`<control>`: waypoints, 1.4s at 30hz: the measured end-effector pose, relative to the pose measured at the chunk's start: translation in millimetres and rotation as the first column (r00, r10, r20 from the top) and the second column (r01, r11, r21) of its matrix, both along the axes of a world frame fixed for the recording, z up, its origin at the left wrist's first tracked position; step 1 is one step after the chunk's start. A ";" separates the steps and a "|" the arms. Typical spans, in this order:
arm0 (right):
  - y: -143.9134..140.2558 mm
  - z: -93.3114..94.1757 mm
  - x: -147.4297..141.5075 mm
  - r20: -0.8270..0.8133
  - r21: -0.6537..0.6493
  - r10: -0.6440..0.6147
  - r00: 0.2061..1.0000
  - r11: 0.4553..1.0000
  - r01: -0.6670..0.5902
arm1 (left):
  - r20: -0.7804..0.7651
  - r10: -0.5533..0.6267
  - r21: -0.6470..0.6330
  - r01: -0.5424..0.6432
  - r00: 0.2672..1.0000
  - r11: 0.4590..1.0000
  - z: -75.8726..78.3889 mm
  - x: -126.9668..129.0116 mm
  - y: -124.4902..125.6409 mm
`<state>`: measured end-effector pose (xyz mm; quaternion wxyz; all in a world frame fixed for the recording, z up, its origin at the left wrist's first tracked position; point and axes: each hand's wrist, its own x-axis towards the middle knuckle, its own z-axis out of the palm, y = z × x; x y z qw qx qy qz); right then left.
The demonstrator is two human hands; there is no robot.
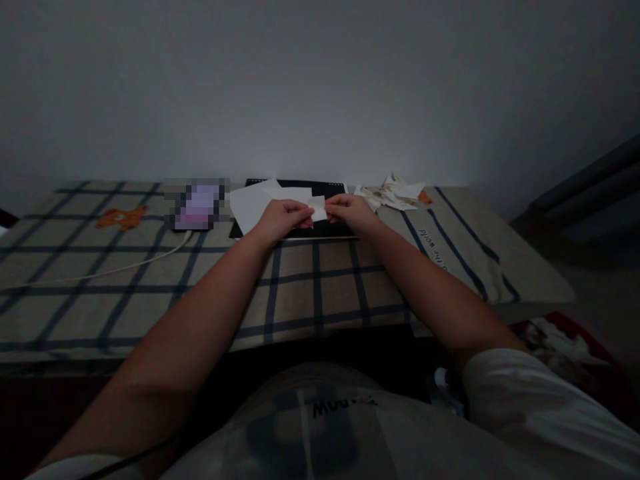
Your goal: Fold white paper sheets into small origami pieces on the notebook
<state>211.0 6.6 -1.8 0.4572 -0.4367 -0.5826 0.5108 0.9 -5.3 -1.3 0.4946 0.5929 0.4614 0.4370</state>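
Note:
My left hand (283, 218) and my right hand (351, 211) meet over a black spiral-bound pad (300, 186) at the far side of a checked cloth surface. Both pinch a small white piece of paper (318, 207) between their fingertips, one hand on each side. White paper sheets (253, 202) lie on the black pad just left of my left hand. My forearms stretch forward over the cloth.
A pile of folded or crumpled white paper pieces (391, 194) lies at the back right. A blurred-out device (199, 204) with a white cable (115, 269) sits at the back left. The checked cloth (320, 280) carries an orange bear print (121, 217). A grey wall stands behind.

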 end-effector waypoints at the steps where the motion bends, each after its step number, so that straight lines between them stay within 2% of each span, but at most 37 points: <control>1: -1.0 0.8 -0.2 -0.002 -0.010 0.005 1.000 1.000 -0.005 | -0.009 -0.002 0.008 0.003 1.000 1.000 0.2 -1.0 0.6; 7: -2.5 1.9 -1.4 -0.008 -0.043 0.017 1.000 0.999 -0.017 | -0.065 0.008 0.065 -0.004 0.998 0.998 2.9 -3.5 1.1; 10: 0.0 0.6 -1.1 -0.015 -0.022 -0.010 1.000 1.000 0.009 | -0.031 0.020 0.032 -0.019 0.999 0.999 3.8 -0.5 -1.4; 14: 1.0 0.4 -1.1 -0.031 -0.019 -0.019 0.999 1.000 0.019 | -0.010 -0.021 -0.030 0.021 1.000 0.999 4.4 0.9 -3.1; 20: -2.0 2.4 -2.1 -0.051 -0.018 0.000 0.999 1.000 -0.001 | -0.022 -0.057 0.024 0.057 0.998 0.998 6.2 -3.4 -1.6; 27: -0.9 1.9 -1.0 -0.041 -0.013 -0.004 0.999 1.000 0.004 | 0.024 -0.090 -0.038 0.091 0.996 0.995 6.3 -4.5 -3.3; 30: -0.6 0.9 -0.8 -0.040 0.003 0.017 0.999 1.000 -0.016 | 0.007 -0.079 -0.012 0.079 0.997 0.997 6.4 -6.3 -4.1; 36: 4.2 -4.5 1.3 -0.024 0.027 0.026 0.999 0.999 -0.025 | 0.087 -0.069 0.018 0.068 0.994 0.998 4.4 -5.1 -3.6; 42: 7.9 -10.0 1.7 -0.112 0.079 0.115 0.987 0.991 -0.107 | 0.094 0.024 -0.005 -0.023 0.995 1.000 4.0 -2.0 -2.8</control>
